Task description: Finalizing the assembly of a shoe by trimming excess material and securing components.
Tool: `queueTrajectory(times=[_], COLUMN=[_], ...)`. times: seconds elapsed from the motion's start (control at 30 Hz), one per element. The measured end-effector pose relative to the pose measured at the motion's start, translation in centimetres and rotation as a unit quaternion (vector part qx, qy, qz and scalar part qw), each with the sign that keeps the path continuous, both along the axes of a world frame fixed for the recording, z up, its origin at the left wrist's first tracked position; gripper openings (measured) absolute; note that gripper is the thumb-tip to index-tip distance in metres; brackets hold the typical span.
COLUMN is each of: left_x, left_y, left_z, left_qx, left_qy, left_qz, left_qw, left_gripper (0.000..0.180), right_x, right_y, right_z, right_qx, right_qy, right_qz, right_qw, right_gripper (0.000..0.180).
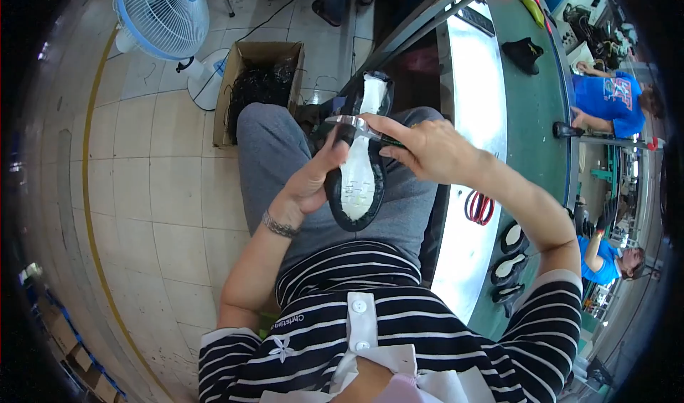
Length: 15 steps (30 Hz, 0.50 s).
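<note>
An upside-down black shoe (358, 182) lies lengthwise over my lap, its pale insole board facing up and the dark upper folded around the rim. My left hand (311, 182) grips the shoe from its left side near the middle. In my right hand (431, 146) is a hammer (350, 121) with a shiny metal head and a dark handle. Its head lies across the narrow waist of the shoe, close to my left fingers. Whether the metal touches the board cannot be made out, and my right fingers cover most of the handle.
Red-handled scissors (479, 208) lie on the pale bench (463, 260) at my right. Beyond it, a green conveyor (531, 132) carries several black shoes (509, 266). A cardboard box (296, 64) of black material and a fan (162, 14) stand ahead-left. Co-workers in blue (609, 104) are across the conveyor.
</note>
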<state>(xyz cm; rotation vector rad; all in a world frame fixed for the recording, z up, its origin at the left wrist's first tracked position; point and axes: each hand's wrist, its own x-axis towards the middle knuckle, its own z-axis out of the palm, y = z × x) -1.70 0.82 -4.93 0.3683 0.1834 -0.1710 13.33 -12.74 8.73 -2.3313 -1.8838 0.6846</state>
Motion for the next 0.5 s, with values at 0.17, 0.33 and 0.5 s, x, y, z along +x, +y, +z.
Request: queueTrajectory(times=[0.17, 0.33, 0.5], left_x=[-0.4, -0.6, -1.0], left_y=[-1.9, -2.5, -2.0], left_z=[0.5, 2.2, 0.9], left_qx=[-0.038, 0.101, 0.095], left_qy=[0.017, 0.082, 0.076], left_qz=[0.062, 0.075, 0.022], left_qw=[0.997, 0.989, 0.992], left_gripper=[0.055, 0.059, 0.086], right_x=[0.4, -1.3, -1.9], right_y=[-0.3, 0.2, -0.3], right_z=[-1.0, 1.9, -0.2], right_qx=[-0.029, 0.051, -0.032], right_qy=[-0.014, -0.016, 0.035], right_qz=[0.001, 0.018, -0.003], right_qw=[0.999, 0.998, 0.999], right_gripper=[0.055, 0.058, 0.062])
